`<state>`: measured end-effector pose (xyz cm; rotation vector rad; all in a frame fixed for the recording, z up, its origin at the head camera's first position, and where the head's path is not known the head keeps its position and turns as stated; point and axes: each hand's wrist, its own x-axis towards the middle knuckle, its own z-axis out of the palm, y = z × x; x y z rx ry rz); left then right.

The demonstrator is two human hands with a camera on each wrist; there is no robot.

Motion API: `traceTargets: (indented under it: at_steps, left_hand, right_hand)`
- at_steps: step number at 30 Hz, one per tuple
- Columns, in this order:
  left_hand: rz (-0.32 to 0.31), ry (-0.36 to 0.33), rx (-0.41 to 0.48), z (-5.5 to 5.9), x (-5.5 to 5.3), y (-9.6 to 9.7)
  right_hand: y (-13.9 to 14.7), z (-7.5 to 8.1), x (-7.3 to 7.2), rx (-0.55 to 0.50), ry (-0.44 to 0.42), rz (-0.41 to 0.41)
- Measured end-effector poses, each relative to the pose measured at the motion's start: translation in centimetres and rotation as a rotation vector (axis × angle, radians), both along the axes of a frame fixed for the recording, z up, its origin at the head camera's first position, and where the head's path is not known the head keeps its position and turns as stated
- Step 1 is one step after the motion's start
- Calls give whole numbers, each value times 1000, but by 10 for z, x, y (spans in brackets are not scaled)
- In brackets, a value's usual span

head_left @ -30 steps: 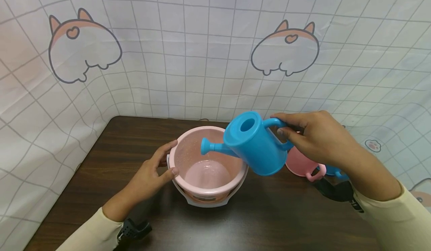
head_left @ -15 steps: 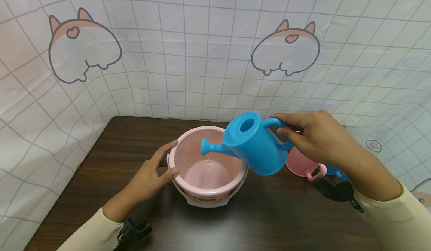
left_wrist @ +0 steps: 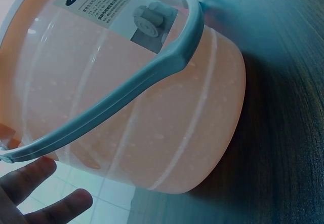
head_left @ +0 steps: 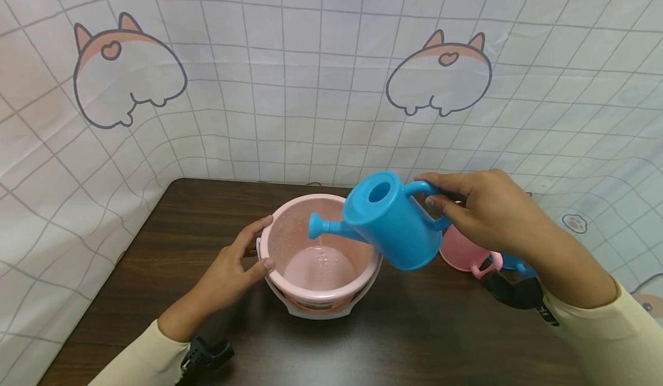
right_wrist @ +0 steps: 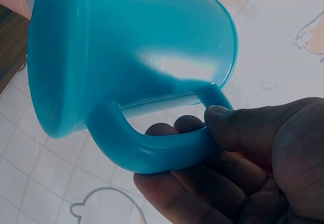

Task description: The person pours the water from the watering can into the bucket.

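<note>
In the head view, my right hand (head_left: 481, 207) grips the handle of a blue watering can (head_left: 391, 225), thumb on one side and fingers round the other. The can is tilted left, its spout over a pink bucket (head_left: 305, 291). Thin streaks of water fall from the spout into the bucket. My left hand (head_left: 230, 265) rests against the bucket's left rim, thumb and fingers spread apart. The left wrist view shows two extended fingers (left_wrist: 61, 206) beside the bucket's grey handle (left_wrist: 116, 100). In the right wrist view, the can's handle (right_wrist: 152, 148) lies between thumb and fingers.
A pink cup with a handle (head_left: 461, 251) stands to the right, partly behind the right hand and can. A blue handled item (head_left: 510, 262) shows behind it. The dark wooden table (head_left: 404, 340) meets a white grid-patterned curtain (head_left: 290, 87) at the back.
Both hands, the watering can and the bucket stay almost still. The falling water's streaks vary slightly between frames.
</note>
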<state>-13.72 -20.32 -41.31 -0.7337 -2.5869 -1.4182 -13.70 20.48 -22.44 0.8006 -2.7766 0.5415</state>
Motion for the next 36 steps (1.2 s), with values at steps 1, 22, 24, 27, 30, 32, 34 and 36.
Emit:
traceTargets:
  at_steps: [1, 22, 24, 27, 30, 32, 34, 36]
  left_hand:
    - [0, -1, 1, 0, 0, 0]
    - [8, -3, -2, 1, 0, 1]
    - [9, -5, -1, 1, 0, 1]
    - [11, -4, -2, 1, 0, 1]
    - [10, 1, -3, 1, 0, 1]
    - [8, 5, -4, 1, 0, 1]
    - [9, 5, -4, 1, 0, 1]
    - [8, 4, -2, 1, 0, 1]
  right_hand:
    - [0, 0, 0, 1, -2, -2]
    - [-1, 0, -2, 9, 3, 10]
    - [-1, 0, -2, 9, 5, 12]
    - [0, 0, -2, 7, 5, 13]
    - [-1, 1, -2, 5, 3, 11]
    - [0, 1, -2, 2, -2, 8]
    - [0, 0, -2, 0, -3, 7]
    - [0, 0, -2, 0, -3, 7]
